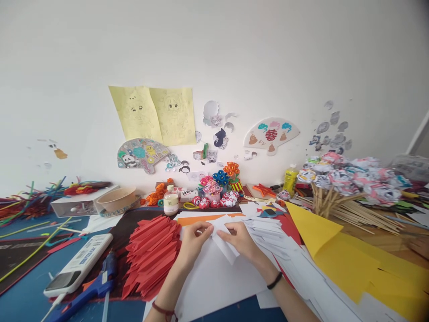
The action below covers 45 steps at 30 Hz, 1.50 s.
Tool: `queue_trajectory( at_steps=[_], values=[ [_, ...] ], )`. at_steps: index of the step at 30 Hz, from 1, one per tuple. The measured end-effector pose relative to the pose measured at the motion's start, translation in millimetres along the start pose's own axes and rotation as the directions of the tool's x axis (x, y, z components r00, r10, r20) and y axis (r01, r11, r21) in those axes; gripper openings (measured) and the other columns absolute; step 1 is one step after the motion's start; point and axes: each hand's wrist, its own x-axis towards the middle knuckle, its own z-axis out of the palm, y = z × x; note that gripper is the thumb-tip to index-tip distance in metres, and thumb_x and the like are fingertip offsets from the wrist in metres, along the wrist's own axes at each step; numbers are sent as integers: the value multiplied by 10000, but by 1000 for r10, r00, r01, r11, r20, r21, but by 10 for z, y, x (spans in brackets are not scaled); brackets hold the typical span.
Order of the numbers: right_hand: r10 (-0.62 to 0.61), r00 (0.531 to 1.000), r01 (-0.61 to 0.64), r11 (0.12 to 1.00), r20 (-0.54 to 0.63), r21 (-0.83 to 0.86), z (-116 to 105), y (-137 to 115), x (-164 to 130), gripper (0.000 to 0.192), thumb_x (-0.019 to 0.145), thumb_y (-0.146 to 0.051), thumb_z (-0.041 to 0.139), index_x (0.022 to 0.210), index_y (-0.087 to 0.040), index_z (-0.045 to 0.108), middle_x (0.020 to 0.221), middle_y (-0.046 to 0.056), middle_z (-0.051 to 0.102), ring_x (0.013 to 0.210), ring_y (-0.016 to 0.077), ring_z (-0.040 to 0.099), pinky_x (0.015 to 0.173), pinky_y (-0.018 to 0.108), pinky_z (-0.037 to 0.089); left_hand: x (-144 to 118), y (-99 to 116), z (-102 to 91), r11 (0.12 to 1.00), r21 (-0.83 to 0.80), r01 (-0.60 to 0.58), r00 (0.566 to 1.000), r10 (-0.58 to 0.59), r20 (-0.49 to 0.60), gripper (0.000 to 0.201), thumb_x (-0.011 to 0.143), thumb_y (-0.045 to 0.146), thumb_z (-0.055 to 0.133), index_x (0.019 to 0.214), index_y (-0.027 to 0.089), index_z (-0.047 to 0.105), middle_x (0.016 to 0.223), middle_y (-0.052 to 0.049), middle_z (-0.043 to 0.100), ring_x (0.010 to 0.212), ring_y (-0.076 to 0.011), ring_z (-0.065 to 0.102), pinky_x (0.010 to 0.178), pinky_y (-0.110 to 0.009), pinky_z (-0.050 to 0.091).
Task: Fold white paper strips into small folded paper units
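My left hand (194, 243) and my right hand (240, 241) both pinch a small folded white paper piece (224, 239) over a large white sheet (214, 277) on the table. The left fingers hold its upper left edge. The right fingers press its upper right part. A pile of folded red paper pieces (152, 255) lies just left of my left hand. A stack of white paper strips (268, 232) lies just right of my right hand.
A blue glue gun (90, 290) and a white remote (78, 264) lie at the front left. Yellow paper sheets (345, 255) spread at the right, with paper flowers on wooden sticks (348, 188) behind. A small bottle (170, 201), a round wooden box (117, 199) and paper ornaments stand by the wall.
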Motion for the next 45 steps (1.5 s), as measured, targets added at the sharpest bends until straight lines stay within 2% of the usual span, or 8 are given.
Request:
queue_trajectory(
  at_steps=[12, 17, 23, 28, 32, 37, 42, 45],
  values=[
    [29, 1000, -29, 999, -1, -38, 45, 31, -19, 428, 783, -377, 584, 534, -195, 287, 585, -59, 212, 536, 78, 216, 472, 225, 164, -32, -14, 50, 983, 140, -120, 984, 136, -110, 203, 797, 316, 581, 672, 159, 606, 665, 3, 609, 628, -131, 516, 592, -219, 389],
    [48, 999, -48, 999, 10, 4, 55, 61, -32, 397, 784, -380, 578, 532, -187, 340, 581, -55, 245, 531, 79, 230, 467, 222, 176, -24, -4, 59, 976, 187, -111, 991, 124, -58, 282, 844, 363, 508, 651, 165, 561, 617, 18, 556, 582, -120, 474, 552, -212, 349],
    [24, 1000, -24, 1000, -16, -2, 36, 47, -18, 420, 775, -374, 579, 519, -193, 298, 573, -57, 219, 520, 76, 231, 455, 220, 164, -29, 32, 93, 962, 235, -141, 990, 142, 14, 282, 881, 370, 437, 680, 180, 492, 610, 32, 493, 564, -115, 444, 545, -216, 329],
    [41, 999, -40, 999, 17, -12, 44, 26, -31, 447, 764, -437, 587, 510, -188, 318, 567, -53, 235, 523, 76, 234, 457, 219, 171, -60, 66, 84, 930, 296, -218, 976, 211, 56, 270, 887, 346, 420, 668, 190, 443, 606, 34, 450, 577, -120, 419, 553, -222, 312],
    [37, 999, -37, 999, -14, -30, 31, 18, -28, 449, 762, -438, 586, 502, -190, 317, 558, -54, 216, 519, 79, 220, 450, 220, 164, -61, 67, 69, 942, 277, -188, 982, 184, 41, 286, 882, 371, 432, 662, 191, 459, 601, 32, 472, 569, -123, 430, 550, -220, 311],
    [0, 994, -2, 1000, -105, -25, -8, 22, 7, 436, 741, -383, 598, 471, -196, 311, 533, -54, 227, 515, 85, 234, 439, 216, 181, -61, 53, 85, 945, 250, -210, 973, 178, 145, 266, 893, 346, 427, 689, 189, 497, 611, 20, 520, 566, -126, 452, 547, -220, 315],
    [48, 997, -47, 999, -64, 13, -2, 35, -1, 415, 762, -377, 593, 500, -192, 328, 554, -54, 237, 519, 82, 240, 454, 218, 185, -61, 17, 99, 921, 309, -236, 971, 211, 113, 274, 896, 315, 424, 655, 192, 466, 573, 33, 467, 535, -121, 406, 525, -224, 285],
    [62, 998, -61, 998, -28, 11, -25, 61, -10, 422, 768, -392, 596, 505, -187, 337, 557, -58, 242, 519, 78, 237, 459, 218, 179, -54, 13, 84, 929, 307, -208, 977, 182, 110, 241, 882, 338, 455, 708, 185, 524, 612, 18, 522, 555, -125, 442, 532, -222, 313]
  ],
)
